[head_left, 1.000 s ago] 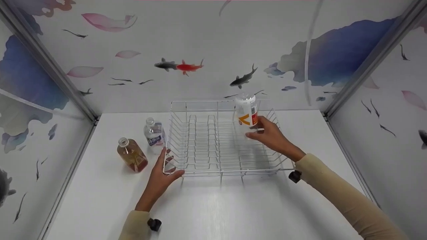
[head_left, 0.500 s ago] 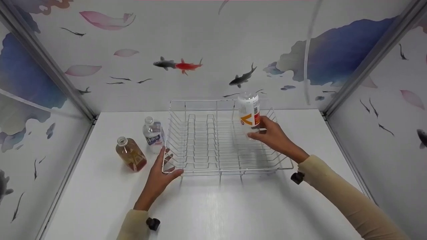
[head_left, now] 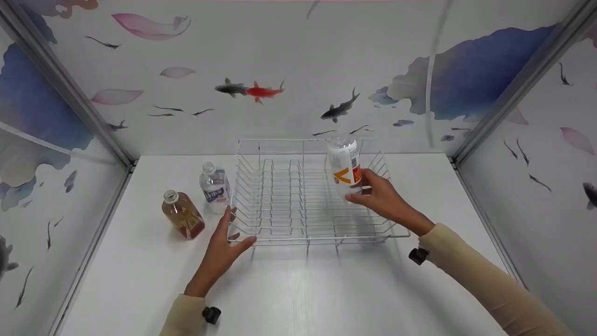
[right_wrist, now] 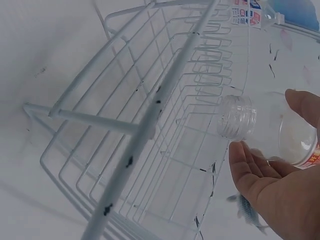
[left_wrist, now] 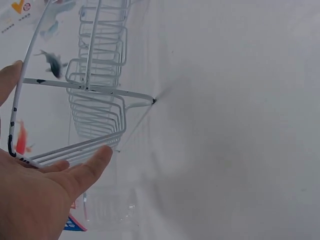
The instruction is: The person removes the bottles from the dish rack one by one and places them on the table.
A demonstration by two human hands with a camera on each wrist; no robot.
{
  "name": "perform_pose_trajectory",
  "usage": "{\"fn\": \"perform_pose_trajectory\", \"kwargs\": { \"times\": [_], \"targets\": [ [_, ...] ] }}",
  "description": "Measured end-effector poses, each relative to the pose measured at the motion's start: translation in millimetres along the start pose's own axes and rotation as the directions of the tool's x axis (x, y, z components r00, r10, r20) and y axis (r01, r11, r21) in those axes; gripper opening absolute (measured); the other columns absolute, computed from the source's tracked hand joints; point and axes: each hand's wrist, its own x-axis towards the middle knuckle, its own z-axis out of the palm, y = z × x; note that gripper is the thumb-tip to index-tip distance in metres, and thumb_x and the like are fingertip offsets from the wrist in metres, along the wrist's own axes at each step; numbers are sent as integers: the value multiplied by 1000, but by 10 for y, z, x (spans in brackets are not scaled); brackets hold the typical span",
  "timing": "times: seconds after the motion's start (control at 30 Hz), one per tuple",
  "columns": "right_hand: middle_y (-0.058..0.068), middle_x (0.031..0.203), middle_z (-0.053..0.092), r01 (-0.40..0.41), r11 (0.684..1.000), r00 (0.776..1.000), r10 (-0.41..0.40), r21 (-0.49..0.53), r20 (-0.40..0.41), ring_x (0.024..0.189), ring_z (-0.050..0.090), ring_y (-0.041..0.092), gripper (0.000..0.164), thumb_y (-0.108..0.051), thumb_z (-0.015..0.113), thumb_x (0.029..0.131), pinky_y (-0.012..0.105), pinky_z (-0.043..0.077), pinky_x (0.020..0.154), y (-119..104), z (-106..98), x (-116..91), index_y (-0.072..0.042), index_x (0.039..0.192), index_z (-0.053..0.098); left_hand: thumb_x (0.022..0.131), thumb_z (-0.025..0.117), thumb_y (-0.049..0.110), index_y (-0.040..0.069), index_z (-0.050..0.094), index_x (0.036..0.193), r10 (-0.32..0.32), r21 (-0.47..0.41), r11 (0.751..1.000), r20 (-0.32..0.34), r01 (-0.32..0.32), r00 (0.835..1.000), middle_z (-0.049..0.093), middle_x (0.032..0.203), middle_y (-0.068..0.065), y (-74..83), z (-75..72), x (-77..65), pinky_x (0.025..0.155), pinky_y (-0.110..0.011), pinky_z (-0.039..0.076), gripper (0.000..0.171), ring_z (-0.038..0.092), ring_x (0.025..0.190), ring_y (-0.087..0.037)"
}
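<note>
A white wire dish rack (head_left: 322,241) stands on the table. My left hand (head_left: 224,249) holds its front left corner, thumb along the front rim and fingers on the left side. In the left wrist view those fingers (left_wrist: 95,165) lie against the side wires. Over the rack's right half, my right hand (head_left: 385,196) grips a clear plastic bottle (head_left: 344,161) with a white, orange and red label. This bottle is upside down, its bare threaded neck (right_wrist: 239,119) pointing into the rack near the fingertips. Part of it is hidden by the hand.
Left of the rack stand a clear bottle (head_left: 215,189) with a blue and white label and, nearer me, an uncapped bottle of brown liquid (head_left: 183,215). Printed walls (head_left: 298,56) enclose the white table (head_left: 298,289) at the back and sides.
My right hand has brought the upside-down bottle a little lower and slightly left over the rack. The left hand stays at the rack's corner.
</note>
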Motion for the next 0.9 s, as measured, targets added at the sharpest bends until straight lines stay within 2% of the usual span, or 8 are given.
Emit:
{"fn": "perform_pose_trajectory", "kwargs": {
  "times": [0.27,0.5,0.7,0.9],
  "targets": [
    [14,147,66,-2,1000,1000,3,-12,28,129,67,37,67,-19,85,99,54,58,110,-39,37,-88,-8,157,52,98,87,26,5,11,177,14,12,1000,2,-14,1000,22,182,-14,13,-29,-29,119,-48,51,111,34,163,-39],
    [16,148,66,50,999,997,-49,-9,56,128,68,36,71,-23,86,99,56,57,111,-65,59,-151,-6,158,51,99,87,25,7,11,177,23,-3,1000,-1,-23,1000,25,181,-16,14,-26,-42,115,-48,55,111,46,156,-44],
    [14,148,66,53,999,996,-54,5,72,128,68,39,71,-25,88,98,58,57,111,-74,84,-197,-7,157,53,100,85,20,5,12,177,12,-20,1000,-4,-12,1000,30,177,-22,9,-31,-35,114,-49,55,107,46,155,-45],
    [14,146,67,51,999,995,-53,19,87,129,67,44,69,-19,86,98,60,56,111,-91,105,-240,-7,157,53,100,85,22,7,12,177,-15,-34,999,-3,14,1000,29,179,-19,3,-16,-18,116,-48,54,108,43,158,-42]
  ]
}}
